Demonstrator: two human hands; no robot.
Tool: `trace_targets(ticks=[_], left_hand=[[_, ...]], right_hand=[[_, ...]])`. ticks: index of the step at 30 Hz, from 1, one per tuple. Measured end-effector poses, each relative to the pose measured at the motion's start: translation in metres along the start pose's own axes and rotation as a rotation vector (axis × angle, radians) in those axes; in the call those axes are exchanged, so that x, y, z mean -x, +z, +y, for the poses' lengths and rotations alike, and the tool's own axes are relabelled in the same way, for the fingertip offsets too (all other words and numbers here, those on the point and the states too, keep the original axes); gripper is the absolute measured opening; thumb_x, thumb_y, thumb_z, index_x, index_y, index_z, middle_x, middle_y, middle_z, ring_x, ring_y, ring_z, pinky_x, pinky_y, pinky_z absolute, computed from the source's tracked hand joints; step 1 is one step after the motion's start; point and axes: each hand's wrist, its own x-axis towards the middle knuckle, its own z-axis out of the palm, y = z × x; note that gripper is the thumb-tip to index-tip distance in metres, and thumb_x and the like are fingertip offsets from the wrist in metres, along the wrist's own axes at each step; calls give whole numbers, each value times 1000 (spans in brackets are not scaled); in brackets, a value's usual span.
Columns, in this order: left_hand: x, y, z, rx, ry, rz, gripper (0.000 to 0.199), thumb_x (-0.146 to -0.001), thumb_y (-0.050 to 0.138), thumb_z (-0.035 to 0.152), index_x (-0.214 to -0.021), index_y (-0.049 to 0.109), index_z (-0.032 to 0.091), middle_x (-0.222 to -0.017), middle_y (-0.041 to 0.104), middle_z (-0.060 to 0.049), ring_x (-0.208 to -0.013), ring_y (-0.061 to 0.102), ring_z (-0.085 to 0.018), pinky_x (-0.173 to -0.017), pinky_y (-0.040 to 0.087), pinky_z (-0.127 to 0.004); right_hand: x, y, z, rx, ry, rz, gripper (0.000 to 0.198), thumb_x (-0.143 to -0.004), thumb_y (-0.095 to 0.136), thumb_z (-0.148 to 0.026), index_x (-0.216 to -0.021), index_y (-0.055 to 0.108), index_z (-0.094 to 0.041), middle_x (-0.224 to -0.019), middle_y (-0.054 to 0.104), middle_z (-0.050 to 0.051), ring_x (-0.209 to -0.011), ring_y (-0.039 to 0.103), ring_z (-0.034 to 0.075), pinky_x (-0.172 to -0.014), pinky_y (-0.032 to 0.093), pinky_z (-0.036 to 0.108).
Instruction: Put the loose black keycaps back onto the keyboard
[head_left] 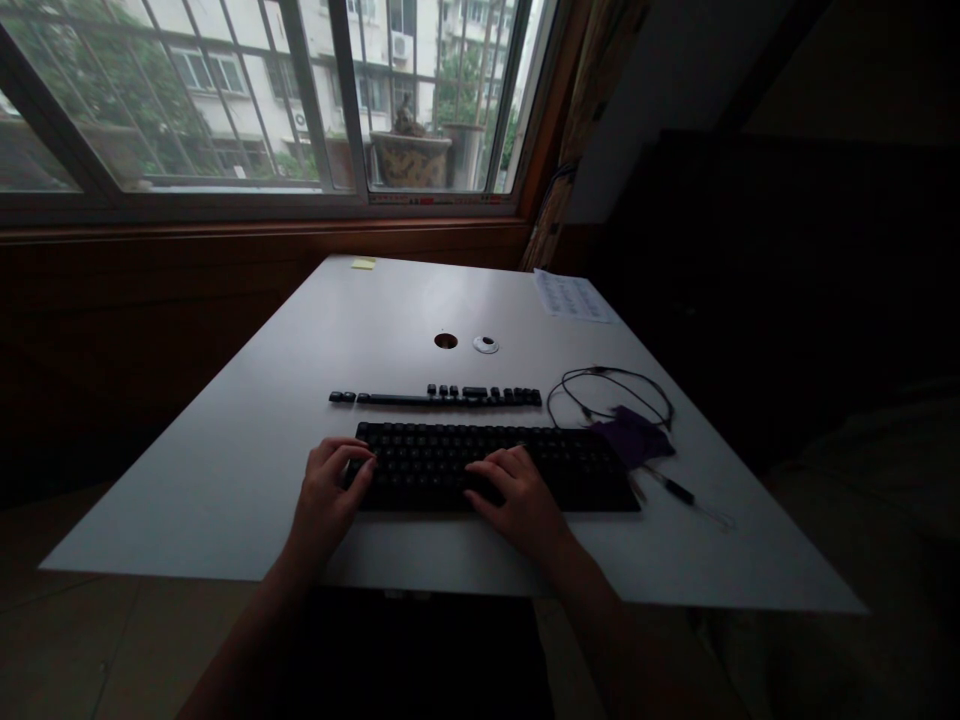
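A black keyboard [420, 460] lies along the near part of the white table. My left hand [328, 485] is at its left end, with thumb and index fingertips drawn together over the edge keys; anything small between them is hidden. Over the middle of the keys, my right hand [517, 495] has its fingers stretched and its thumb apart from them, with no object visible in it. Just behind the keyboard, loose black keycaps [480, 393] are lined up in a row, with a long one [397, 400] toward the left.
To the right are a coiled black cable [607, 375], a purple cloth [634, 437] and a dark-handled tool with wire ends [679, 491]. Farther back are a round table hole [445, 341], its white cover [486, 345], a printed sheet [574, 297] and a yellow note [364, 264].
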Motion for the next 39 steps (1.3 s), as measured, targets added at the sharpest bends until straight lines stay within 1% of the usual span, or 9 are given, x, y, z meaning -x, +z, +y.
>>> trace_targets(ticks=[5,9,12,16,20,24,30,39], left_hand=[[1,1,-1,3,-7,-8,13,-95,60,33,-91,67,23,-109,64,-7,-108,59,-26,-98,46,-43],[1,2,-3,-4,-3,-7,13,-94,60,33,-90,67,23,-107,63,-6,-107,60,-26,-97,47,-44],[1,2,-5,2,-8,-10,13,-94,60,34,-90,67,23,-107,63,-6,-107,60,-26,-96,48,-44],[1,2,-6,13,-8,-11,13,-94,61,34,-90,67,24,-107,64,-6,-106,61,-26,-96,48,-44],[1,2,-6,10,-6,-13,12,-94,61,34,-90,67,24,-107,63,-6,-105,61,-26,-96,48,-45],[1,1,-5,17,-19,-15,13,-94,60,35,-90,67,24,-107,63,-6,-105,61,-26,-96,48,-45],[1,1,-8,48,-37,-19,14,-94,60,35,-89,67,24,-107,63,-6,-105,62,-25,-94,50,-42],[3,1,-12,49,-24,-15,12,-93,62,34,-90,67,24,-107,64,-5,-106,62,-25,-95,50,-42]], right_hand=[[3,2,0,64,-71,-8,31,-88,74,-21,-118,70,-27,-103,68,7,-95,59,24,-85,51,42],[2,6,0,98,-165,-3,20,-90,71,-20,-110,72,-25,-102,70,7,-94,60,22,-84,50,39],[1,7,2,81,-196,10,17,-93,69,-20,-110,72,-22,-100,71,6,-92,60,21,-85,52,38],[2,7,4,60,-177,42,20,-94,67,-20,-114,71,-21,-98,72,7,-91,60,21,-84,53,37],[3,7,5,57,-176,37,22,-95,67,-20,-116,72,-22,-97,72,7,-89,60,21,-81,54,37],[1,9,6,24,-155,48,18,-95,67,-21,-112,73,-21,-95,72,6,-87,60,21,-80,53,37],[2,11,9,-57,-107,43,16,-94,67,-21,-109,73,-23,-96,70,6,-90,60,21,-82,53,38],[1,9,9,-77,-81,18,15,-93,68,-21,-107,72,-23,-95,69,6,-91,60,22,-83,53,38]])
